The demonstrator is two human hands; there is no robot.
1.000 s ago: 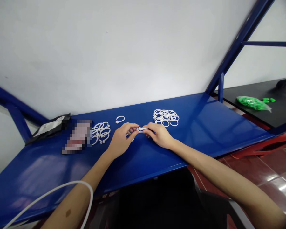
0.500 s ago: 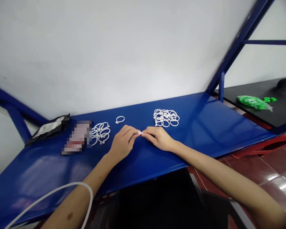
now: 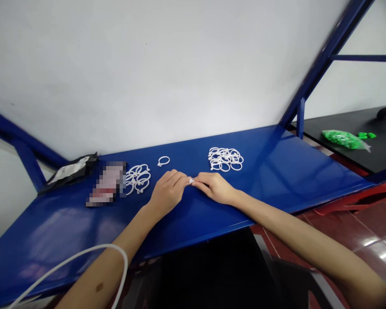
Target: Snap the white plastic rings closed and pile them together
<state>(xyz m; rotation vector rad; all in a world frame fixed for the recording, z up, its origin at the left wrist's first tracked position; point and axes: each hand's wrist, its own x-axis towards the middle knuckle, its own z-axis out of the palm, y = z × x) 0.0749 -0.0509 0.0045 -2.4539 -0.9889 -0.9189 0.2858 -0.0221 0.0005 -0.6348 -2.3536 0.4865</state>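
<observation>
White piece (image 3: 191, 181): between my fingertips, mostly hidden
Left hand (image 3: 169, 189): pinching its left side
Right hand (image 3: 217, 188): pinching its right side
Loose ring (image 3: 160, 164): far beyond my left hand

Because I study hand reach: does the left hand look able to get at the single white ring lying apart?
Probably yes: the single white ring lies just beyond the left hand, with nothing visible between them, though this hand holds a small white piece.
</observation>
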